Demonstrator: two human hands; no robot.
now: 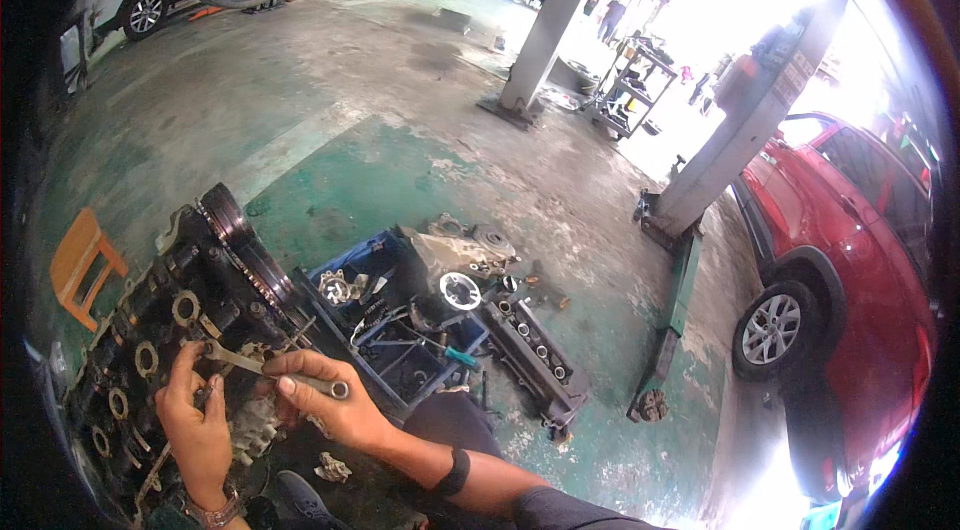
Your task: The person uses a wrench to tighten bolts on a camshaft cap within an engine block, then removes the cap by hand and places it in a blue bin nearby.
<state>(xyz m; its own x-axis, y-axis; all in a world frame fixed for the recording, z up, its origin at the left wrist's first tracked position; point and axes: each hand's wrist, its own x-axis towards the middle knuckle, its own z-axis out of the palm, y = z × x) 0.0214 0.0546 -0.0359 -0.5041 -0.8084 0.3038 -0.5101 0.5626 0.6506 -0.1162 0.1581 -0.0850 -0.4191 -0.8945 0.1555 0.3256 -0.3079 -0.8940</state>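
Note:
My right hand [340, 408] is closed round a metal wrench [236, 360]. The ring end sticks out past the fingers, and its other end points left, over the dark engine block [215, 280]. At that far end is my left hand [195, 430], with fingers curled and thumb close to the index finger; whatever lies between them is too small to make out. The block has a row of round bores along its side and a large toothed wheel [245, 250] at its far end. Below the wrench, a ribbed grey metal part [255, 430] shows partly behind my hands.
A blue crate [415, 385] of engine parts stands right of the block, with a grey casting [450, 255] and a cylinder-head cover [535, 360] beside it. An orange stool [85, 270] is at left. Lift posts [555, 30] and a red car [850, 230] stand beyond.

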